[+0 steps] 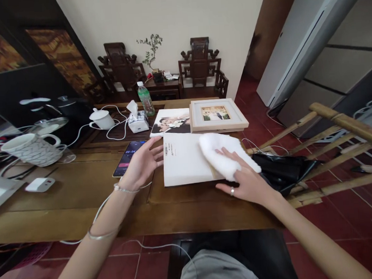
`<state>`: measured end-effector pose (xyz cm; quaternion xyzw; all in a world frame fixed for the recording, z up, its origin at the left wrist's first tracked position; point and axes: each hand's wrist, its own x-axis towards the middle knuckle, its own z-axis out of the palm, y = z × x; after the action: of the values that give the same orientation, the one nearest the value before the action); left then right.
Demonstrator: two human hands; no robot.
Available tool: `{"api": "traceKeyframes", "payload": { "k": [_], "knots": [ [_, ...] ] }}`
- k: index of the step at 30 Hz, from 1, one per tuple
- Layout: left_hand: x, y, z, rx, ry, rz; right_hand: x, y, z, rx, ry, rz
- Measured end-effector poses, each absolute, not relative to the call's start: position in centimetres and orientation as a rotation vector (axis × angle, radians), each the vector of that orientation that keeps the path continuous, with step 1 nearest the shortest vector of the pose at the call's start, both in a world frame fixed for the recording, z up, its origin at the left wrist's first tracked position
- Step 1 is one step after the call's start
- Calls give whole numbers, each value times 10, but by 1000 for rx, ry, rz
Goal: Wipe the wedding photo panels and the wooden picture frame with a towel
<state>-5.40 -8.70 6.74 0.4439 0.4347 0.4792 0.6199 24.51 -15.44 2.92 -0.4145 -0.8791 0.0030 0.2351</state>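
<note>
A flat white board or box (183, 161) lies on the wooden table (81, 193) in front of me. My left hand (141, 163) rests against its left edge, fingers stretched out and apart, holding nothing. My right hand (244, 178) lies flat on a fluffy white cloth (223, 154), pressing it onto the board's right part. A wooden picture frame (217, 114) with a photo stands flat just behind the board, and a loose photo print (171, 121) lies to its left.
A phone (129, 157) with a timer lies left of my left hand. Further left are a tissue box (137, 119), a green bottle (146, 99), a white teapot (101, 118), a patterned cup (35, 149) and cables. A black bag (283, 168) and wooden chair rails (339, 145) sit at right.
</note>
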Motion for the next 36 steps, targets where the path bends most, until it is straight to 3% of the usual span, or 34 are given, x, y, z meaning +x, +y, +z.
{"api": "traceKeyframes", "payload": {
  "k": [8, 11, 14, 18, 29, 33, 36],
  "knots": [
    [-49, -135, 116, 1214, 883, 1232, 212, -158, 42, -1113, -2235, -51],
    [-47, -131, 100, 1205, 853, 1353, 220, -149, 60, -1275, -2070, -12],
    [-40, -126, 65, 1081, 951, 1241, 221, -138, 84, -1409, -1737, 95],
    [-24, -141, 15, 738, 1055, 1211, 218, -120, 103, -1191, -1278, 374],
    [2, -209, -11, 625, 583, 1184, 229, -112, 70, -1312, -731, 1402],
    [4, -220, -20, 454, 710, 1059, 224, -122, 53, -1312, -695, 1454],
    [-7, -229, -22, 402, 717, 1035, 236, -122, 52, -1261, -760, 1238]
  ]
}}
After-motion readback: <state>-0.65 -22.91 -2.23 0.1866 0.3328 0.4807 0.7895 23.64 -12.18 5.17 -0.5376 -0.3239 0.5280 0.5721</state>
